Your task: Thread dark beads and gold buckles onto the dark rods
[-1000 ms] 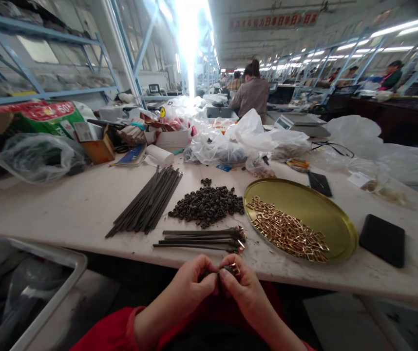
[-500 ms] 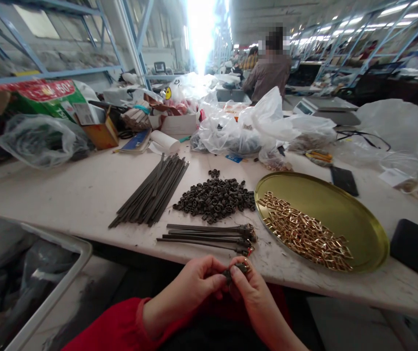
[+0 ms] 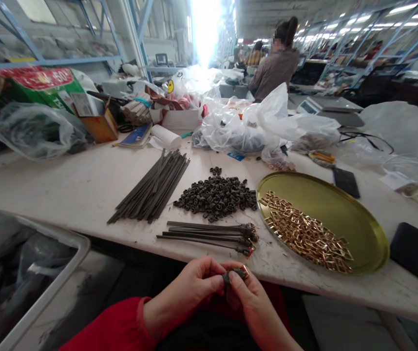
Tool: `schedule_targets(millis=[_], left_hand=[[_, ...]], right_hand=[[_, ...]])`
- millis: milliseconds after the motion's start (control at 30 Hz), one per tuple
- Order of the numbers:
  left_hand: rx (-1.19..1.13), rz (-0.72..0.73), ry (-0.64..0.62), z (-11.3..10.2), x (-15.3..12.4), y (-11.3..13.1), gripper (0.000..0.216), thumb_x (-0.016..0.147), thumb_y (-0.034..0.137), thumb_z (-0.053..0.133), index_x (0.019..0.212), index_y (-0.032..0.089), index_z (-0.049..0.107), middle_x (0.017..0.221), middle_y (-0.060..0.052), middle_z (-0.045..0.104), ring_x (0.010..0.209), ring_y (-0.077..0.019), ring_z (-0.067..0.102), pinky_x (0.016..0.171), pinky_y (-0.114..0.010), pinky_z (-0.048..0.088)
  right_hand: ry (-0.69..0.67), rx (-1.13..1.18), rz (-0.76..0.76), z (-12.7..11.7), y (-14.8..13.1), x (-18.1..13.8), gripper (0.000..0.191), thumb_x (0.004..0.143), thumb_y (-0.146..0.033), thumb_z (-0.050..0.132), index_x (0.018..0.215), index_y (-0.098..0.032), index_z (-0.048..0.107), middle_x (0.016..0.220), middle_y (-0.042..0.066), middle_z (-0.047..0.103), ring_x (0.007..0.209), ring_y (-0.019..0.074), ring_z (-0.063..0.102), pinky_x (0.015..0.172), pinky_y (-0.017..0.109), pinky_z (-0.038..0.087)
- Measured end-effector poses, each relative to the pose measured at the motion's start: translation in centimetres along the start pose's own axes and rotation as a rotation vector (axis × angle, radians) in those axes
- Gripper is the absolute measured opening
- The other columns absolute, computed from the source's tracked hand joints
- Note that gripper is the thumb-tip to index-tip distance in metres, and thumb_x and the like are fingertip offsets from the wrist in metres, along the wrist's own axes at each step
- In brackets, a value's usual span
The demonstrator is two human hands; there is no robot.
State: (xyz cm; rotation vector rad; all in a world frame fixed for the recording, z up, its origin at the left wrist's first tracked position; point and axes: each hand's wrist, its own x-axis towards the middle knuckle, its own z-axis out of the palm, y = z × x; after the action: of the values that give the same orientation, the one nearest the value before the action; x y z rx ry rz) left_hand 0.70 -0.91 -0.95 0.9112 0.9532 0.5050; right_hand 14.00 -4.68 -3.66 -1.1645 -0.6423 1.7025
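Below the table's front edge my left hand (image 3: 194, 285) and my right hand (image 3: 247, 295) meet, both pinched on a small dark strap end with a gold buckle (image 3: 235, 274). Just above them on the table lie a few finished dark straps (image 3: 209, 235) with buckles at their right ends. Behind those sit a heap of small dark loops (image 3: 216, 197) and a bundle of bare dark straps (image 3: 152, 192). To the right a round gold tray (image 3: 340, 207) holds several gold buckles (image 3: 306, 236).
A grey bin (image 3: 29, 273) stands at my lower left. Plastic bags (image 3: 253, 126), boxes (image 3: 99, 124) and a scale (image 3: 331, 109) crowd the table's back. Two black pads (image 3: 417, 253) lie right of the tray. Another person (image 3: 276, 66) works farther back.
My hands stay together at the table edge, fingers shifting slightly on the small piece. The camera has tilted down a little, so the table sits higher in view.
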Motion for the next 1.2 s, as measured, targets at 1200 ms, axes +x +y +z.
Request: schedule_targets(millis=[1200], left_hand=[[1.467,0.474,0.328,-1.7,4.1,3.4,0.022,0.089,0.023,0.041,0.09,0.018,0.062,0.086,-0.006,0.063,0.079,-0.0162,0.057,0.07,-0.024,0.043]], right_hand=[[0.327,-1.248,-0.846,-5.7,-3.1,5.8,0.04,0.086,-0.049,0.035,0.095,-0.02,0.061,0.087,0.011,0.064,0.082,0.0275,0.059,0.074,0.042,0.046]])
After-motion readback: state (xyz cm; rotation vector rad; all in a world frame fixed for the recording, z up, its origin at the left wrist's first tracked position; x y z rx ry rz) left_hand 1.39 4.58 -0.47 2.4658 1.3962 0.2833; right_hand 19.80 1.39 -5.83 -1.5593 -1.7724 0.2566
